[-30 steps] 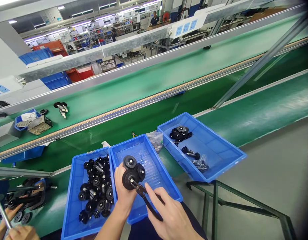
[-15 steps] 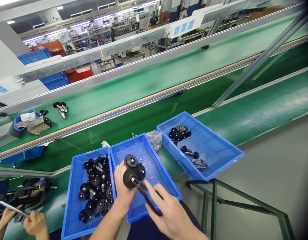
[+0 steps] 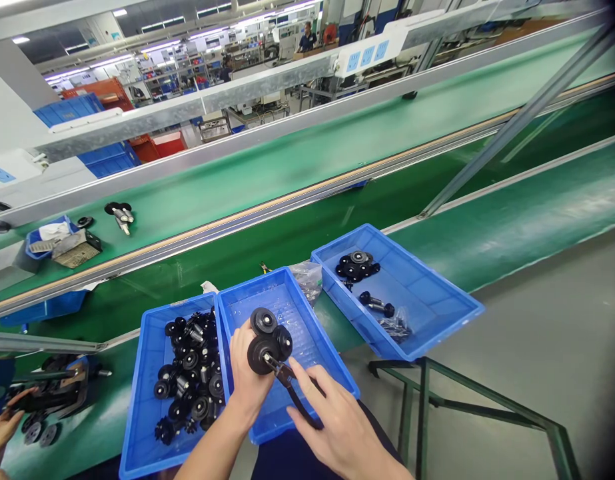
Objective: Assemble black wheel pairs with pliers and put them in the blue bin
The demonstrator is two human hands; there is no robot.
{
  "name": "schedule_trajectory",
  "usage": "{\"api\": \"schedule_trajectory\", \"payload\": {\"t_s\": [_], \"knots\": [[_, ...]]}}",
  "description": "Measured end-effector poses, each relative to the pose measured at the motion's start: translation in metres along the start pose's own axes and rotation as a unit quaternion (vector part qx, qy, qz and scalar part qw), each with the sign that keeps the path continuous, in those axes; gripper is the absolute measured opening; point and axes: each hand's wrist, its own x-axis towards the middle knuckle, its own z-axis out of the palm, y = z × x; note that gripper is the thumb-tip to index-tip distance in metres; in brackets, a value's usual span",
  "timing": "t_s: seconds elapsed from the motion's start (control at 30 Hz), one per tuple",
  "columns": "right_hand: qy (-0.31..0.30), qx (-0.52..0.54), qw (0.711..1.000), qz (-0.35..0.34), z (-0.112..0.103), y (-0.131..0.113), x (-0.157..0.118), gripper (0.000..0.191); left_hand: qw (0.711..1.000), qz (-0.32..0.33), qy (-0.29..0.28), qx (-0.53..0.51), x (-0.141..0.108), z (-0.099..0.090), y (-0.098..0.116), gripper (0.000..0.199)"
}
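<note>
My left hand (image 3: 247, 367) is closed round a black part with three round wheels (image 3: 264, 352), held above the middle blue bin (image 3: 307, 343). In my right hand (image 3: 332, 413) is a pair of pliers (image 3: 287, 379) with dark handles. The jaws of the pliers touch the pale centre pin of the lowest wheel. The fingers of my left hand are partly hidden behind the wheels. Small clear bits lie scattered on the bin's floor.
The left blue bin (image 3: 137, 400) holds many black wheel parts (image 3: 190, 360). At right, another blue bin (image 3: 427, 307) contains several black parts and a clear bag. A co-worker's hand (image 3: 2, 427) is at far left, beside a machine. A green metal frame (image 3: 487, 408) stands lower right.
The pliers stay on the wheel's pin, and both my hands are nearly still. At far left, one of the co-worker's hands and the rod-like tool have gone out of view.
</note>
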Motion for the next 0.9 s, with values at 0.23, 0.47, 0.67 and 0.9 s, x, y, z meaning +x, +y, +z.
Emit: {"api": "schedule_trajectory", "payload": {"t_s": [0.23, 0.47, 0.67, 0.9], "knots": [[0.021, 0.047, 0.999, 0.011, -0.004, -0.002, 0.001, 0.072, 0.999, 0.01, -0.022, 0.032, 0.003, 0.001, -0.001, 0.027], [0.009, 0.138, 0.99, 0.043, 0.004, 0.004, 0.001, 0.081, 0.999, 0.001, -0.032, 0.037, -0.002, 0.01, -0.017, 0.028], [0.059, 0.238, 0.963, 0.11, 0.016, 0.011, -0.011, 0.068, 0.995, -0.093, 0.016, 0.009, -0.002, 0.018, -0.043, 0.035], [0.007, 0.126, 0.98, 0.153, 0.022, 0.035, -0.014, 0.09, 0.839, -0.412, 0.075, -0.349, 0.016, 0.011, -0.049, 0.042]]}}
